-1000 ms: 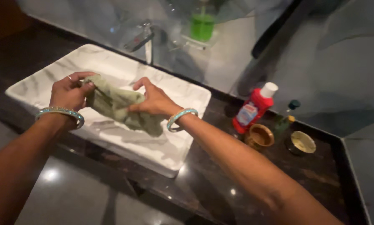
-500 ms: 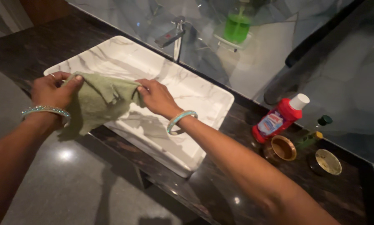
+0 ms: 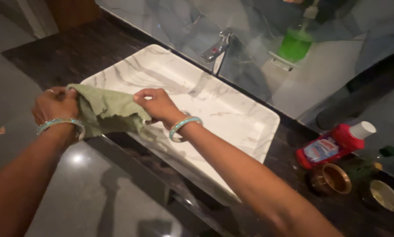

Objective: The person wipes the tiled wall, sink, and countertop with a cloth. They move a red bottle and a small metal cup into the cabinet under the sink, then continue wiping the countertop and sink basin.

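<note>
Over the near rim of the basin, 2 hands hold 1 cloth stretched between them.

Item 1: green cloth [image 3: 107, 109], soft and crumpled, held in the air above the front left edge of the sink, its lower part hanging in folds below the grip.

Item 2: left hand [image 3: 55, 105], fingers curled and pressed together on the cloth's left corner; a pale beaded bangle [image 3: 58, 124] sits on the wrist just behind the grip.

Item 3: right hand [image 3: 158, 105], thumb and fingers pinching the cloth's right edge; a matching bangle [image 3: 185, 126] rings that wrist.

Item 4: rectangular marble-patterned sink [image 3: 232, 118], white with grey veins, directly beyond and beneath the right-hand grip.

Item 5: chrome tap [image 3: 215, 49], at the far rim of the sink, well beyond the grip.

Item 6: green soap dispenser [image 3: 295, 43], on a small shelf in front of the mirrored wall, far right of the tap.

Item 7: dark countertop [image 3: 96, 48], carrying the sink.

Item 8: red bottle [image 3: 335, 144] with a white cap, lying tilted on the counter, well to the right of the grip.

Item 9: 2 small brass bowls [image 3: 333, 177], just in front of the red bottle; the second bowl [image 3: 383, 195] stands beside the first, further right.

Item 10: grey polished floor [image 3: 74, 193], below the forearms.
</note>
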